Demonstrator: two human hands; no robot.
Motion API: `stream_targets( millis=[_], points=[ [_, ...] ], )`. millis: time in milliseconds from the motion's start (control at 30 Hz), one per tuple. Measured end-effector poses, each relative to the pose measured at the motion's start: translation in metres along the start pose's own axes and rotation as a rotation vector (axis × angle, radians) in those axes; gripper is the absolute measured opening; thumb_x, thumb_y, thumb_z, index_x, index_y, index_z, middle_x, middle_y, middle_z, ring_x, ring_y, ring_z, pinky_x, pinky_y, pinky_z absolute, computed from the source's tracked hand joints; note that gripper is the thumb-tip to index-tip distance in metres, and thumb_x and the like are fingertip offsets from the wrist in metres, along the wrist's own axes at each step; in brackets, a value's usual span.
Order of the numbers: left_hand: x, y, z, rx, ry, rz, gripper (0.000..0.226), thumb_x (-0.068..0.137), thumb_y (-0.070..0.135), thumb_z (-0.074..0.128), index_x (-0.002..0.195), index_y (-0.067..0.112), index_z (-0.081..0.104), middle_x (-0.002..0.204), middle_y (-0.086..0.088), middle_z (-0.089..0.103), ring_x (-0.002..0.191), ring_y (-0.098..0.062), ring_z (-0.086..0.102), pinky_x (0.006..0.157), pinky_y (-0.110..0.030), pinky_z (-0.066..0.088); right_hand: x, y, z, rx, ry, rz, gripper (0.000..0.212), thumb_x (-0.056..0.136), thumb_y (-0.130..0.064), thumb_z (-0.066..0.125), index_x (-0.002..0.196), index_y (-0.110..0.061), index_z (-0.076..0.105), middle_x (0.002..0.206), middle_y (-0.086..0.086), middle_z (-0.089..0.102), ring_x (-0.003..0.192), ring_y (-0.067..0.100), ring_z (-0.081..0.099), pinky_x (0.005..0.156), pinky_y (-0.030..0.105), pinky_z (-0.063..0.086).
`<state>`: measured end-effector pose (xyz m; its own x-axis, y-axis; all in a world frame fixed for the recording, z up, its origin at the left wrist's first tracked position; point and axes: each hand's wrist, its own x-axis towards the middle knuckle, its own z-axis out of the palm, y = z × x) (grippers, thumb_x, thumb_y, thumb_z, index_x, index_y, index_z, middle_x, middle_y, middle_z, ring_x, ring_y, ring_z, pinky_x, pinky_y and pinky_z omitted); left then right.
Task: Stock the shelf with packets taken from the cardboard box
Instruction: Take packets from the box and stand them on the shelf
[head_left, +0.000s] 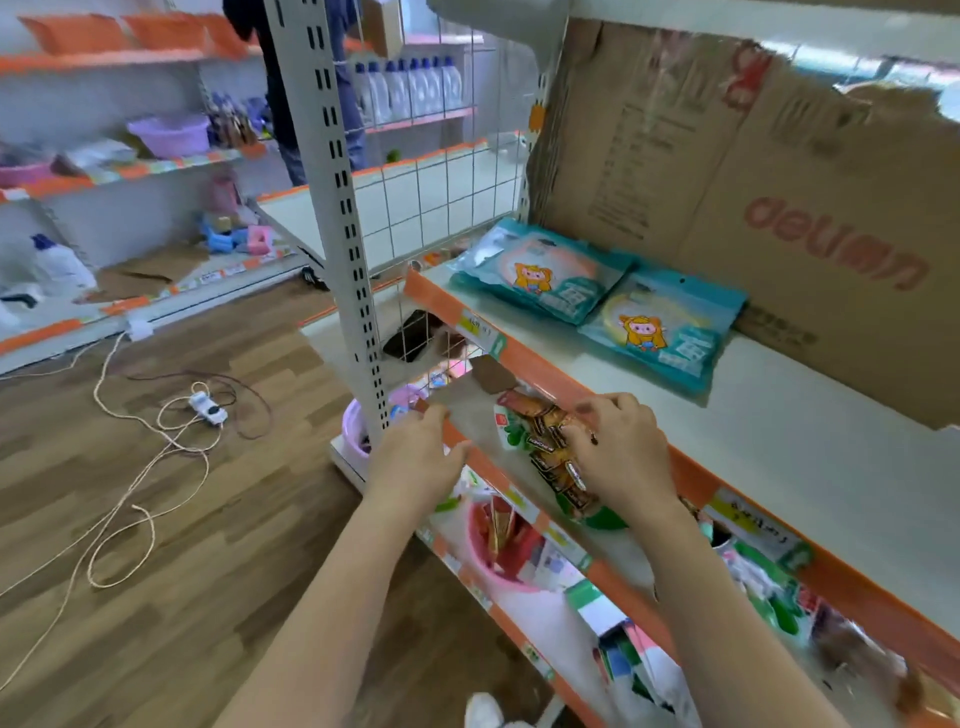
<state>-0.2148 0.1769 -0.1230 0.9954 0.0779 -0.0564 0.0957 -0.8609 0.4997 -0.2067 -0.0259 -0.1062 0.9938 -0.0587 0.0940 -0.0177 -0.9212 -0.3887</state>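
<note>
Head view, standing at the shelf (779, 441).

- Left hand (421, 457): grip closed on the edge of a grey-brown flap of the cardboard box (467, 415), thumb on the near side and fingers over the far edge. The box sits in front of the shelf's orange front rail (701, 483). Most of its body is hidden behind the hands.
- Right hand (621, 457): grip closed, fingers curled over a bundle of brown packets (550, 447) at the mouth of the box. The packets lie just below the rail, not on the shelf board. Their print is too blurred to read.
- On the shelf board are two teal packets, one to the left rear (540, 270) and one to its right (665, 327). They lie flat with edges overlapping, well apart from both hands.
- A large flattened carton (779, 182) leans upright against the back of the shelf, its red print upside down. Its lower edge is just behind the teal packets.
- On the lower shelf under the rail stands a pink basin (488, 561) with mixed small goods around it, blurred.
- On the wooden floor (208, 571) to the left, a white power strip (208, 408) lies among loops of pale cord (130, 483).
</note>
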Motion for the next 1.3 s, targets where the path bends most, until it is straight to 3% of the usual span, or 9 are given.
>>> stream_targets(
  millis=[133,267,333,500,767,900,1067,1167,1300],
  points=[
    [0.035,0.000,0.010,0.017,-0.005,0.023,0.051,0.092,0.044,0.048,0.138,0.023,0.039,0.126,-0.003,0.056,0.118,-0.022,0.049,0.104,-0.042,0.032,0.030,0.004,0.010,0.012,0.032,0.044,0.035,0.092,-0.037,0.050,0.122,-0.021,0.056,0.125,0.002,0.051,0.118,0.021,0.043,0.098,0.039,0.039],
    [0.076,0.006,0.015,0.004,-0.017,0.058,0.049,0.091,0.042,0.051,0.135,0.023,0.042,0.132,-0.002,0.051,0.117,-0.023,0.050,0.093,-0.041,0.041,0.074,0.007,0.019,0.030,0.041,0.097,0.036,0.093,-0.039,0.049,0.125,-0.023,0.054,0.130,0.001,0.048,0.122,0.021,0.040,0.100,0.039,0.035],
    [0.104,0.018,0.008,0.004,0.045,0.102,0.047,0.091,0.039,0.053,0.133,0.020,0.045,0.131,-0.005,0.049,0.116,-0.026,0.050,0.088,-0.039,0.046,0.094,0.011,0.018,0.040,0.047,0.124,0.037,0.093,-0.038,0.049,0.126,-0.022,0.053,0.131,0.003,0.047,0.122,0.022,0.040,0.100,0.039,0.034],
    [0.180,0.068,-0.011,0.009,0.215,0.214,0.045,0.092,0.036,0.051,0.133,0.018,0.047,0.139,-0.006,0.042,0.122,-0.027,0.045,0.091,-0.040,0.043,0.142,0.039,0.006,0.042,0.029,0.266,0.043,0.092,-0.040,0.051,0.131,-0.020,0.049,0.136,0.009,0.044,0.124,0.030,0.038,0.100,0.043,0.035],
    [0.259,0.102,0.009,-0.010,0.097,0.258,0.042,0.091,0.036,0.052,0.129,0.017,0.050,0.133,-0.009,0.046,0.120,-0.030,0.045,0.093,-0.040,0.042,0.189,0.076,-0.010,-0.032,-0.046,0.541,0.051,0.091,-0.044,0.051,0.134,-0.020,0.040,0.141,0.015,0.035,0.130,0.039,0.030,0.106,0.053,0.031],
    [0.291,0.116,0.014,0.008,0.069,0.264,0.044,0.089,0.039,0.054,0.129,0.021,0.051,0.133,-0.008,0.048,0.122,-0.030,0.045,0.095,-0.042,0.041,0.202,0.093,-0.009,0.005,-0.072,0.680,0.071,0.085,-0.053,0.056,0.141,-0.019,0.028,0.144,0.018,0.028,0.127,0.041,0.030,0.106,0.052,0.031],
    [0.333,0.116,0.015,0.134,-0.105,0.224,0.065,0.082,0.049,0.061,0.137,0.023,0.038,0.129,-0.014,0.052,0.119,-0.035,0.047,0.096,-0.044,0.042,0.212,0.100,-0.011,0.078,-0.048,0.788,0.106,0.070,-0.060,0.071,0.148,-0.021,0.011,0.141,0.024,0.028,0.127,0.041,0.033,0.104,0.046,0.032],
    [0.352,0.119,0.018,0.196,-0.237,0.213,0.075,0.081,0.051,0.063,0.141,0.022,0.028,0.125,-0.014,0.056,0.116,-0.034,0.052,0.093,-0.042,0.044,0.220,0.103,-0.010,0.106,-0.055,0.823,0.113,0.062,-0.061,0.077,0.148,-0.024,0.012,0.137,0.025,0.035,0.124,0.040,0.034,0.100,0.042,0.033],
    [0.368,0.122,0.020,0.315,-0.219,0.236,0.086,0.070,0.060,0.069,0.138,0.024,0.030,0.127,-0.017,0.053,0.118,-0.037,0.047,0.092,-0.044,0.044,0.227,0.103,-0.012,0.190,-0.046,0.900,0.117,0.059,-0.056,0.082,0.147,-0.024,0.012,0.138,0.024,0.032,0.126,0.040,0.036,0.104,0.043,0.034]
  ],
)
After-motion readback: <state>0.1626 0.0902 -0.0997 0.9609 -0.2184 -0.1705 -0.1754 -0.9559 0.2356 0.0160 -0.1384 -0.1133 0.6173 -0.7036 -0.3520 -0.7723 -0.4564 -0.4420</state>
